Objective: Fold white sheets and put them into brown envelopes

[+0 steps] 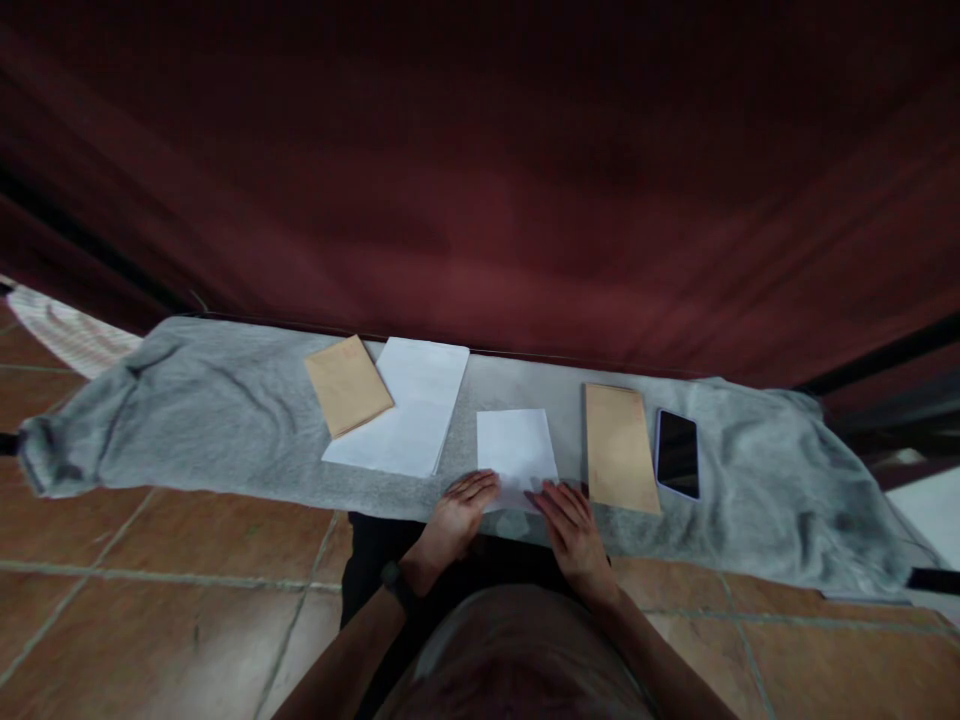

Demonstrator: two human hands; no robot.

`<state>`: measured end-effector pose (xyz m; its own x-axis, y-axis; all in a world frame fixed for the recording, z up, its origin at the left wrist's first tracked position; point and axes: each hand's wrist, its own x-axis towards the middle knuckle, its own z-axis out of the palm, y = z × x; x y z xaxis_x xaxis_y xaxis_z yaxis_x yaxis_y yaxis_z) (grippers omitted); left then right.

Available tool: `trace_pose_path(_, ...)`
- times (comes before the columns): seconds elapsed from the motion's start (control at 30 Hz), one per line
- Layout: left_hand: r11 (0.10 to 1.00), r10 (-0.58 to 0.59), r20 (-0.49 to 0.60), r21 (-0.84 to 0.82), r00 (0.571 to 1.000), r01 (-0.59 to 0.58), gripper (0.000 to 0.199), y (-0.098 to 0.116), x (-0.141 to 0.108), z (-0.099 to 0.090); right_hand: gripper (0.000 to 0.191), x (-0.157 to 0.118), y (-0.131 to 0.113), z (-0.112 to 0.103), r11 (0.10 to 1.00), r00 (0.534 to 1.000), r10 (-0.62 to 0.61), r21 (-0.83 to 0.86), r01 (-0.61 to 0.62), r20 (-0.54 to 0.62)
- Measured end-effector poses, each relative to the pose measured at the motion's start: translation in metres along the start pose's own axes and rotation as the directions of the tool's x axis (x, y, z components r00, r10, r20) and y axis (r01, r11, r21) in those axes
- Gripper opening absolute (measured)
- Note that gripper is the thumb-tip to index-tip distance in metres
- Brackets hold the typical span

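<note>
Phone [677, 455] on gry cloth [217, 420], dk red backdrop [480, 200] behind, brn floor tiles [187, 645] below.

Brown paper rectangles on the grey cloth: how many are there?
2 visible: the left rectangle overlaps the larger white paper; the right rectangle lies just left of the phone. More could be hidden, stacked beneath either.

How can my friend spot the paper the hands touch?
Find the long grey cloth. Near its middle, the left hand and right hand touch a white sheet. It's smaller than the white paper on its left, which lies partly under a brown envelope.
</note>
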<state>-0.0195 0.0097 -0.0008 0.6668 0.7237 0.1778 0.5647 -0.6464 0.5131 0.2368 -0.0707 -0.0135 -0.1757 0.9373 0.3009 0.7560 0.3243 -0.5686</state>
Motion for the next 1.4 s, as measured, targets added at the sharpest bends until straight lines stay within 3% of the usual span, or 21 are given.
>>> trace_pose_path(0.2, 0.991, 0.004, 0.025, -0.131, 1.000, -0.001, 0.058, -0.001, -0.010, -0.009, 0.067, 0.001, 0.008, 0.000, 0.996, 0.999, 0.051, 0.074, -0.050, -0.014)
trace_pose_path(0.3, 0.956, -0.024, 0.014, -0.292, 1.000, 0.027, 0.057, 0.000, -0.010, -0.019, 0.061, 0.003, 0.013, -0.002, 0.996, 1.000, 0.004, 0.092, -0.006, 0.020)
trace_pose_path(0.4, 0.929, -0.096, -0.017, -0.360, 0.995, 0.083, 0.051, 0.005, 0.011, -0.027, 0.051, 0.006, 0.015, -0.004, 0.993, 0.993, -0.086, 0.083, 0.079, 0.082)
trace_pose_path(0.5, 0.970, -0.020, 0.036, -0.240, 0.999, 0.028, 0.044, 0.013, 0.050, -0.020, 0.050, 0.007, 0.014, -0.003, 0.992, 0.988, -0.114, 0.066, 0.108, 0.103)
trace_pose_path(0.63, 1.000, 0.011, 0.178, 0.004, 0.984, -0.012, 0.043, 0.018, 0.097, 0.006, 0.055, 0.005, 0.013, -0.002, 0.994, 0.992, -0.105, 0.052, 0.101, 0.076)
trace_pose_path(0.8, 0.984, -0.019, 0.121, 0.178, 0.992, -0.003, 0.046, 0.004, 0.121, 0.021, 0.060, 0.004, 0.013, -0.002, 0.997, 0.998, -0.062, 0.051, 0.060, 0.033)
trace_pose_path(0.97, 0.991, -0.115, 0.079, 0.075, 0.990, 0.109, 0.047, -0.009, 0.103, 0.008, 0.052, 0.006, 0.015, -0.002, 0.993, 0.998, -0.053, 0.104, 0.050, 0.021)
trace_pose_path(1.17, 0.916, -0.176, -0.007, -0.367, 0.984, 0.161, 0.040, -0.017, 0.030, -0.017, 0.046, 0.010, 0.015, -0.002, 0.983, 1.000, 0.016, 0.184, -0.013, -0.017)
trace_pose_path(1.3, 0.898, -0.222, -0.029, -0.395, 0.975, 0.192, 0.057, -0.020, 0.000, -0.019, 0.036, 0.018, 0.013, -0.005, 0.975, 0.997, 0.059, 0.219, -0.048, -0.043)
trace_pose_path(1.4, 0.914, -0.223, -0.063, -0.361, 0.973, 0.186, 0.049, -0.021, 0.001, -0.015, 0.030, 0.025, 0.009, -0.008, 0.966, 0.994, 0.097, 0.247, -0.081, -0.054)
